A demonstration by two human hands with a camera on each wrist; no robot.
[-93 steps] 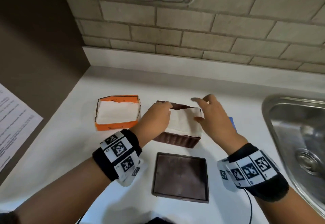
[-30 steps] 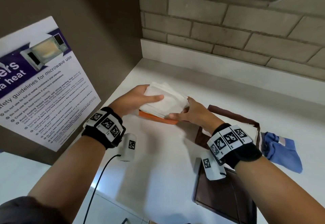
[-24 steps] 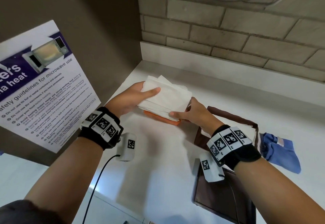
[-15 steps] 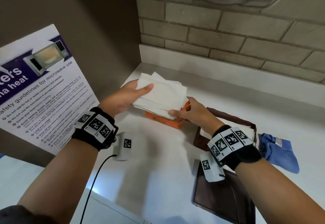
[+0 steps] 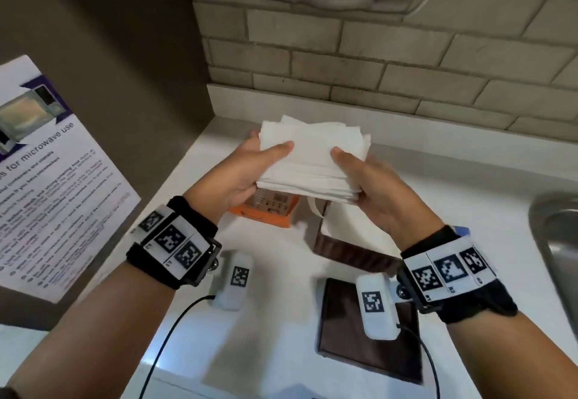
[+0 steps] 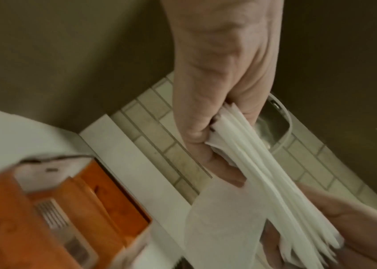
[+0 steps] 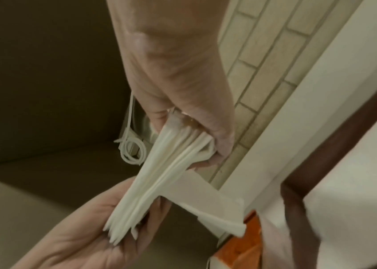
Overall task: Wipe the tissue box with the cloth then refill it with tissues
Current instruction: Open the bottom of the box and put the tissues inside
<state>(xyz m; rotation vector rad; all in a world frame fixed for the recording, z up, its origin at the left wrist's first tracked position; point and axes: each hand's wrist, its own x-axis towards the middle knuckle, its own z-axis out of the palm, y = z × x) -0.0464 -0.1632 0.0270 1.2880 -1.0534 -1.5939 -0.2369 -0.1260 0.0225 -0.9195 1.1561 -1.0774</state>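
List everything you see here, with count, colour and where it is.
tissue stack: one, white, held above the counter between both hands
orange box: one, open, on the counter under the stack
brown box: one, open, tissues inside, right of the orange box
lid: one, brown, flat, near edge of the counter
cloth: one, blue, mostly hidden behind the right wrist
sink: one, steel, far right
poster: one, white and purple, left wall
counter: one, white
left hand: holds the stack's left end
right hand: holds its right end
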